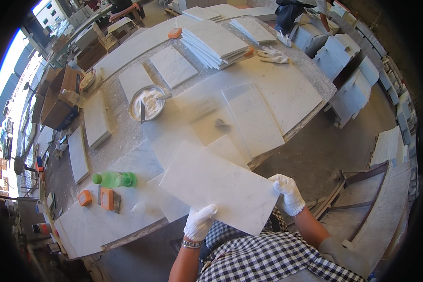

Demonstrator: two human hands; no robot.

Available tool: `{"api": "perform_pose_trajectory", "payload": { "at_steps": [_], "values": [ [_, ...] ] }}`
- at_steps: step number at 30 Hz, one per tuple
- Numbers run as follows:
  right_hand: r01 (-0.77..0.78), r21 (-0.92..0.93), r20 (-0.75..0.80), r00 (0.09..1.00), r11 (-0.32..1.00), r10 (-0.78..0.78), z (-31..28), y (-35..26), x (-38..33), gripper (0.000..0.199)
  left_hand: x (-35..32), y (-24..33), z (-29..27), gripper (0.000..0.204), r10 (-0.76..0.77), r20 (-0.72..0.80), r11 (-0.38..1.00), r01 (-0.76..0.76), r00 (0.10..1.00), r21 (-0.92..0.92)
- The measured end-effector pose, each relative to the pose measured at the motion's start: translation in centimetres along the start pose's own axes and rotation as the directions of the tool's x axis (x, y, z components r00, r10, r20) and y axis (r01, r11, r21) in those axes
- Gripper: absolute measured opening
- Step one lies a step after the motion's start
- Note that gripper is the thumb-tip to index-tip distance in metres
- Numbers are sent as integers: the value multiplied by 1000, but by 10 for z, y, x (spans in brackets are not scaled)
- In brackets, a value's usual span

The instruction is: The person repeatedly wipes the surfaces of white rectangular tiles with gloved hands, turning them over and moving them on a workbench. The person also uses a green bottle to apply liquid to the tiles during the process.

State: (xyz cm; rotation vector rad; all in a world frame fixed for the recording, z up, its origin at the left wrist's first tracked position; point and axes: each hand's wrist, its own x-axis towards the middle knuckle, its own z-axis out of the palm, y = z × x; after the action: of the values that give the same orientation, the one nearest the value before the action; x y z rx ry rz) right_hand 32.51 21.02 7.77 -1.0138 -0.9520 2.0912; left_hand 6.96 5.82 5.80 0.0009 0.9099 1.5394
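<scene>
Left hand (199,222): gloved, gripped the marble slab's (218,187) near edge, lower centre.
Right hand (288,192): gloved, clasped its right corner.
Slab axis: ran upper left to lower right, above the counter (127,136).

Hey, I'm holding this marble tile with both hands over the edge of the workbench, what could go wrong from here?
1. The marble tile is held only at its near edge by the left hand and right hand; in gloves it might slip and crack.
2. Its far corner overlaps other tiles on the workbench, so sliding it could chip an edge.
3. The green bottle lies on its side nearby; a swing of the tile might knock it away.
</scene>
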Motion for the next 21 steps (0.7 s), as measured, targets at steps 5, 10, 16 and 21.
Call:
{"api": "perform_pose_trajectory", "payload": {
  "at_steps": [5,10,16,21],
  "values": [
    [-10,-65,-53,999,998,6,-7,-2,-6,32,7,-5,0,52,-53,58,998,51,997,27],
    [-76,-15,-2,997,997,76,-11,-4,-7,31,7,0,-2,54,-66,84,996,60,994,69],
    [-102,-89,95,989,991,110,-14,-10,-7,44,12,1,-8,56,-55,104,997,49,993,54],
    [-112,-54,129,985,992,118,-15,-9,-9,71,14,-3,-12,58,-53,154,998,57,987,-20]
  ]
}}
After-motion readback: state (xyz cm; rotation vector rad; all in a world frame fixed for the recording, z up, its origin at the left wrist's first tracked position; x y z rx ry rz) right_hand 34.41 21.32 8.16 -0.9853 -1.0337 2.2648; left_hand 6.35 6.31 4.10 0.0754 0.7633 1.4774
